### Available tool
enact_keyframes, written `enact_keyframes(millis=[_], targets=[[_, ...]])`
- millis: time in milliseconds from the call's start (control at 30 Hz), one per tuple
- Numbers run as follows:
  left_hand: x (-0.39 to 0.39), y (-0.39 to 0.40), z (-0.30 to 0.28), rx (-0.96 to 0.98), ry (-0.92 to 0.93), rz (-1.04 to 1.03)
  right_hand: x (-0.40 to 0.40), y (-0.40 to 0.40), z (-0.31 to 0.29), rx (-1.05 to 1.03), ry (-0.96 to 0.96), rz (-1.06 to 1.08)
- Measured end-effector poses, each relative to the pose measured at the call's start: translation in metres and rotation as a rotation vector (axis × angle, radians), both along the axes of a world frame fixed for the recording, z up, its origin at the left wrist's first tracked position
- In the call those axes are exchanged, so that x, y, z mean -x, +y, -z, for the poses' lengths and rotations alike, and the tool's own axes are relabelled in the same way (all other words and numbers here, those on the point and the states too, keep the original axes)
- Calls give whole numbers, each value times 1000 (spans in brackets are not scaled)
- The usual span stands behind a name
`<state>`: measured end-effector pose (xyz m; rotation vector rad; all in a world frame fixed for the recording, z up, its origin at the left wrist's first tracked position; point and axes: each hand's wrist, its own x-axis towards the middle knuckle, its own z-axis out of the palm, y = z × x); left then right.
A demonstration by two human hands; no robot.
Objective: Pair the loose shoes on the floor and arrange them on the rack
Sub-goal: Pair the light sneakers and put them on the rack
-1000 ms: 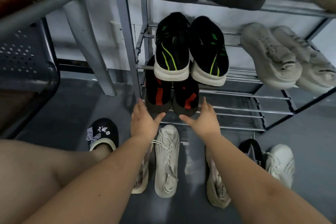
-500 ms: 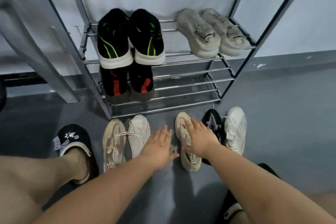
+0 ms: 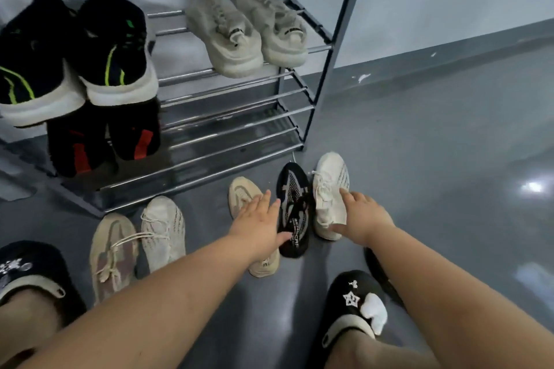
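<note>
Loose shoes lie on the grey floor (image 3: 419,189) before the rack (image 3: 302,117): a beige shoe (image 3: 239,195), a black shoe (image 3: 295,198) and a white shoe (image 3: 328,186) side by side at 12 o'clock, another beige and white pair (image 3: 135,243) at 9 o'clock. The left hand (image 3: 257,225) lies flat and relaxed over the beige shoe, thumb touching the black one. The right hand (image 3: 361,216) cups the white shoe's outer side, thumb at its heel; a firm grip cannot be told.

Home entryway: shoe rack (image 3: 326,48), grey floor (image 3: 434,159).

Lettering on two floor shoes, too blurred to read

The black shoe (image 3: 293,210) and the beige shoe (image 3: 263,262) at its 7 o'clock carry small heel print.
</note>
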<state>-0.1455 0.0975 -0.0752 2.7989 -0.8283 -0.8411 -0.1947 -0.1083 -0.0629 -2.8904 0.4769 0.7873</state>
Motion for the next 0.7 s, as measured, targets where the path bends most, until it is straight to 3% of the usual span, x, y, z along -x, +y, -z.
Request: enact_keyframes(millis=[200, 433, 700], targets=[[-20, -51, 37, -26, 89, -9, -5, -35, 50, -96, 45, 145], [-38, -101, 89, -78, 208, -1, -16, -54, 122, -356, 76, 408], [-31, -123, 121, -3, 329, -158, -17, -72, 159, -1019, 2, 1225]])
